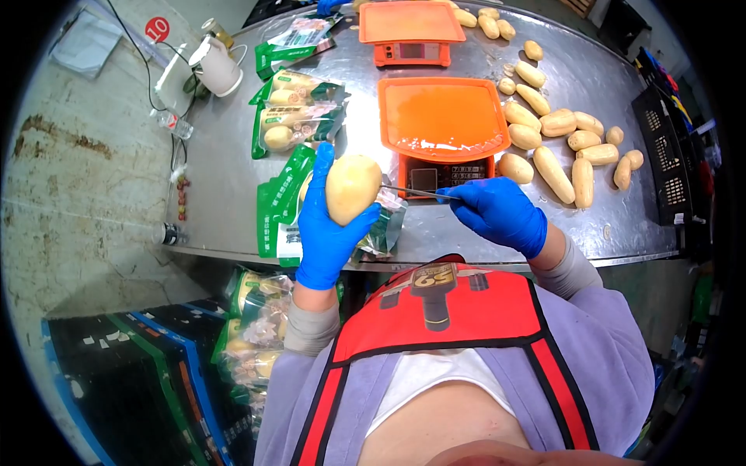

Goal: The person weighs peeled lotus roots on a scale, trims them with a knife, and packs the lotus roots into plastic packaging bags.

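Observation:
A pale, rounded piece of lotus root (353, 189) rests in my left hand (325, 233), blue-gloved, with the thumb and fingers around it. My right hand (499, 216), also in a blue glove, is closed on a thin knife (412, 191), seen edge-on. The knife's tip meets or nearly meets the right side of the lotus root; I cannot tell if it cuts in. Below and behind my left hand lies a green and clear bag (278, 206), partly hidden by the glove. Just beyond the knife stands an orange scale (443, 116) with nothing on its wet pan.
Several loose lotus roots (553, 172) lie on the metal table (221, 167) at the right. Filled bags (299, 116) lie at the left, near a white kettle (216, 68) and a bottle (175, 124). A second scale (410, 23) stands farther back. A black crate (660, 155) borders the right edge.

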